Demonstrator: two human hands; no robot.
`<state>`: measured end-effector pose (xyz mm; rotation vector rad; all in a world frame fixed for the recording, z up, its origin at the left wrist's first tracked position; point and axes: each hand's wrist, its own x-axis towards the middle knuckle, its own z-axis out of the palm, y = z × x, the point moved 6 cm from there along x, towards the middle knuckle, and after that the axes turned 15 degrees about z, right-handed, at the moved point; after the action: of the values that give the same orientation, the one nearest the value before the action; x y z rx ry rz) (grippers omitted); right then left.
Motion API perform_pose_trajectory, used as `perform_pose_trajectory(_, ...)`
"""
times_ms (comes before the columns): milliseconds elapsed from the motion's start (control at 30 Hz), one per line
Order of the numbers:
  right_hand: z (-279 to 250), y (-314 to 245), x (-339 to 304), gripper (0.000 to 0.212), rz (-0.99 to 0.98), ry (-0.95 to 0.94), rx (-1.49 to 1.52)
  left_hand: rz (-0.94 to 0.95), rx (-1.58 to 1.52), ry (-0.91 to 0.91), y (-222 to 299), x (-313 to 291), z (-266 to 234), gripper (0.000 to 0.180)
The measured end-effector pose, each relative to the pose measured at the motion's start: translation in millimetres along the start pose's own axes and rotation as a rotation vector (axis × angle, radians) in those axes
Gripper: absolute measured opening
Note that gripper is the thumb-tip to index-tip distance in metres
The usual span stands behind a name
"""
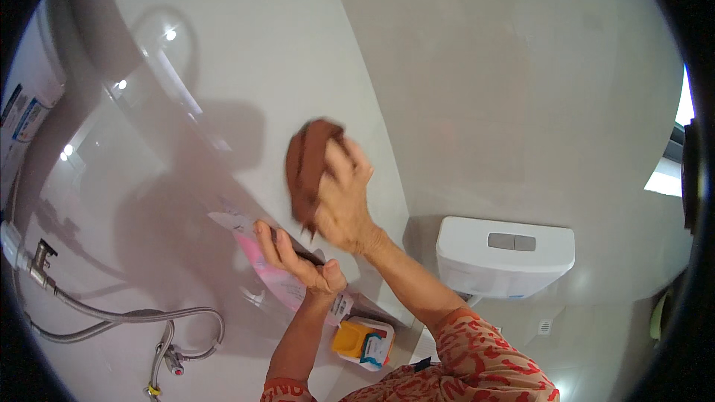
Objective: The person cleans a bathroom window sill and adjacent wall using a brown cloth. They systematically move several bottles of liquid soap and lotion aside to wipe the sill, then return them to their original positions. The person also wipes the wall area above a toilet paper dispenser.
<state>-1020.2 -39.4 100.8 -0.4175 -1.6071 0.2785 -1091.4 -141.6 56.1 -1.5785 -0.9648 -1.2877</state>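
A bunched brown cloth (pixel 307 171) is pressed against the pale glossy wall (pixel 253 45), with my right hand (pixel 345 201) closed on it. The fingers of that hand are slightly smeared by motion. Lower and to the left, my left hand (pixel 302 260) has its fingers bent around a pink and clear plastic packet (pixel 279 275). This packet slants down past my wrist, and part of it is hidden behind the hand. A dark strip shows between my left fingers and thumb; what it is I cannot make out.
A white toilet cistern (pixel 506 257) with a grey flush button stands to the right. Below my left hand is a white tub (pixel 380 350) with a yellow piece on it. Metal hoses (pixel 141 318) and a valve (pixel 41 264) are at lower left, under a white appliance (pixel 33 97).
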Motion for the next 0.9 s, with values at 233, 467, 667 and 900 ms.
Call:
perform_pose_trajectory(233, 0, 85, -22, 0.048, 0.650, 0.116, 0.046, 0.029, 0.063, -0.027, 3, 2, -4, 0.072)
perform_pose_trajectory(467, 13, 150, -108, 0.063, 0.923, 0.090, 0.024, 0.034, 0.037, -0.030, 3, 6, -2, 0.072)
perform_pose_trajectory(667, 17, 175, -187, 0.066, 1.307, 0.027, 0.041, 0.014, -0.018, -0.015, 1, 2, -2, 0.068)
perform_pose_trajectory(900, 21, 184, -237, 0.061, 1.452, 0.104, 0.239, 0.076, 0.085, -0.060, 6, 10, 0, 0.061)
